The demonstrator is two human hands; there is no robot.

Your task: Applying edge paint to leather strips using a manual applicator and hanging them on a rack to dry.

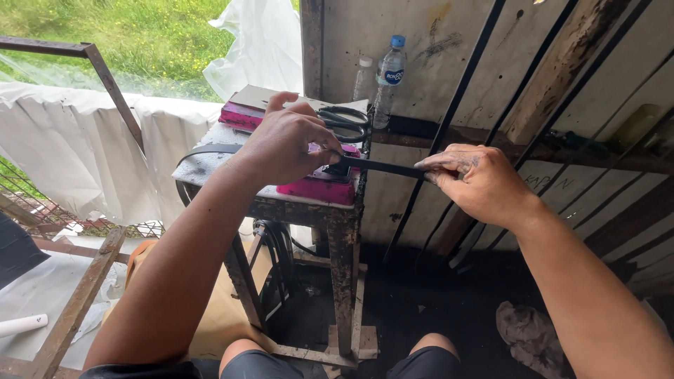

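Note:
My left hand (284, 144) pinches one end of a thin black rubber strip (382, 167) over a small worn metal table (337, 210). My right hand (477, 181) grips the strip's other end, to the right of the table, so the strip is stretched taut between both hands. A longer black band (207, 149) curves off the table's left side behind my left wrist. Under my left hand lies a pink block (319, 188). Black-handled scissors (345, 123) rest on the table just behind that hand.
Two clear plastic bottles (387, 81) stand on a ledge against the stained wall. Several black strips (456, 105) hang down the wall. A white sheet (63, 140) drapes over a rusty frame at left. A grey rag (530, 333) lies on the dark floor.

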